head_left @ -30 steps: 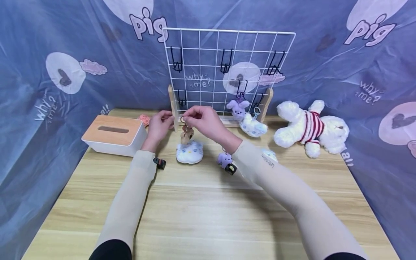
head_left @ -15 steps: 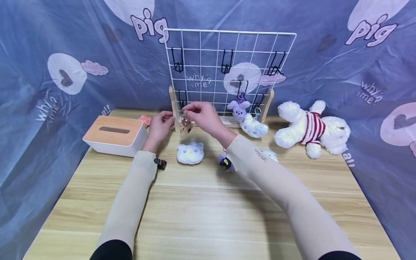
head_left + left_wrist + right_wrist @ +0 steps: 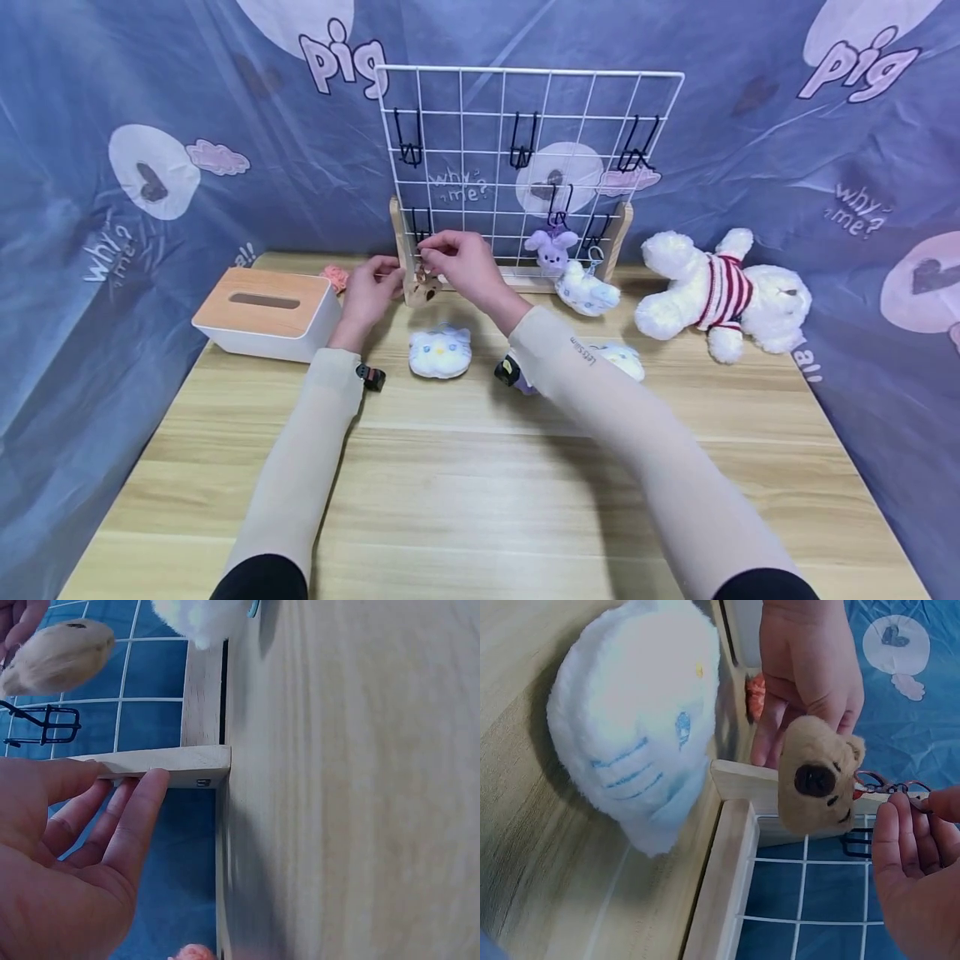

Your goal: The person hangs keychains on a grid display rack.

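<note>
My right hand (image 3: 468, 265) pinches the metal ring of a brown bear plush keychain (image 3: 817, 780), which hangs at the lower left of a white wire grid rack (image 3: 531, 73). Close beside the bear, a black hook (image 3: 60, 724) sits on the grid; bear and hook look apart in the left wrist view. Between thumb and fingers, my left hand (image 3: 369, 293) holds the rack's left wooden post (image 3: 187, 760). A white cat-face plush (image 3: 440, 352) lies on the table just below the bear.
A tissue box (image 3: 266, 312) stands left. On the rack's right hang a purple bunny (image 3: 551, 252) and a white plush (image 3: 587, 292). Several other black hooks (image 3: 522, 150) dot the grid. A white stuffed toy (image 3: 723, 292) in stripes lies right. Another white plush (image 3: 622, 360) is partly covered by my right sleeve.
My right hand has lifted the bear keychain off the cat-face plush and carried it slightly left and back, towards the lower left hook. My left hand has stayed on the post.
</note>
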The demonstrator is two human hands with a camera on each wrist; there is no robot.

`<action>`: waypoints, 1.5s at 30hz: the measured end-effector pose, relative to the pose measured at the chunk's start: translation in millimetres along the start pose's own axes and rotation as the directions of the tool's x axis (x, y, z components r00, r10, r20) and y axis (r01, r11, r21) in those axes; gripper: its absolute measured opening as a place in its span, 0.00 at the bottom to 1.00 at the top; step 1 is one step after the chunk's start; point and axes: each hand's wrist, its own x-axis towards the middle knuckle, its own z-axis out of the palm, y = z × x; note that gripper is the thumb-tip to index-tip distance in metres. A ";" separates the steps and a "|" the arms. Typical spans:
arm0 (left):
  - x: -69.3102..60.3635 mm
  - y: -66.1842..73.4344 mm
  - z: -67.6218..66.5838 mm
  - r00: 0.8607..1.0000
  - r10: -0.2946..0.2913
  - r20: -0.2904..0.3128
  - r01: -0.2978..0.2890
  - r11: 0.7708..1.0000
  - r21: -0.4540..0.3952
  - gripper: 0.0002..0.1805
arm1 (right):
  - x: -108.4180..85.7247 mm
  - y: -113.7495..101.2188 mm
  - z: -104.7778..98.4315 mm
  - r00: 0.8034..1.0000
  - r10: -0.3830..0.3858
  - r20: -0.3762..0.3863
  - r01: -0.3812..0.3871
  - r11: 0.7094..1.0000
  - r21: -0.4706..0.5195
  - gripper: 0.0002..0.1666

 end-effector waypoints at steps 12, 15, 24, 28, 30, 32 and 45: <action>0.0 -0.4 -0.3 1.000 0.005 -0.005 -0.005 1.000 0.018 0.16 | 10.7 6.6 5.0 0.998 0.043 -0.046 -0.042 0.998 0.037 0.13; -0.5 -0.9 -0.4 1.000 0.013 -0.009 -0.012 0.999 0.041 0.16 | 12.8 8.0 6.8 0.998 0.051 -0.047 -0.049 0.997 0.056 0.13; -1.4 -1.3 -0.3 0.999 0.025 -0.022 -0.024 0.998 0.062 0.16 | 21.1 10.0 9.9 0.995 0.083 -0.057 -0.078 0.994 0.079 0.12; -1.4 -0.2 -0.4 1.000 0.021 -0.017 -0.020 0.998 0.054 0.16 | 24.0 11.5 11.2 0.992 0.099 -0.077 -0.093 0.992 0.084 0.13; -0.9 -0.3 0.0 1.000 0.016 -0.012 -0.016 0.999 0.045 0.16 | 25.3 12.2 12.0 0.990 0.108 -0.095 -0.101 0.991 0.083 0.12; -0.1 -0.5 0.4 1.000 0.010 -0.009 -0.010 0.999 0.032 0.17 | 26.7 12.5 13.3 0.987 0.114 -0.117 -0.105 0.991 0.080 0.11; -0.1 0.1 0.0 1.000 0.000 -0.006 0.000 1.000 0.000 0.16 | 32.9 13.3 18.0 0.970 0.160 -0.183 -0.143 0.984 0.105 0.08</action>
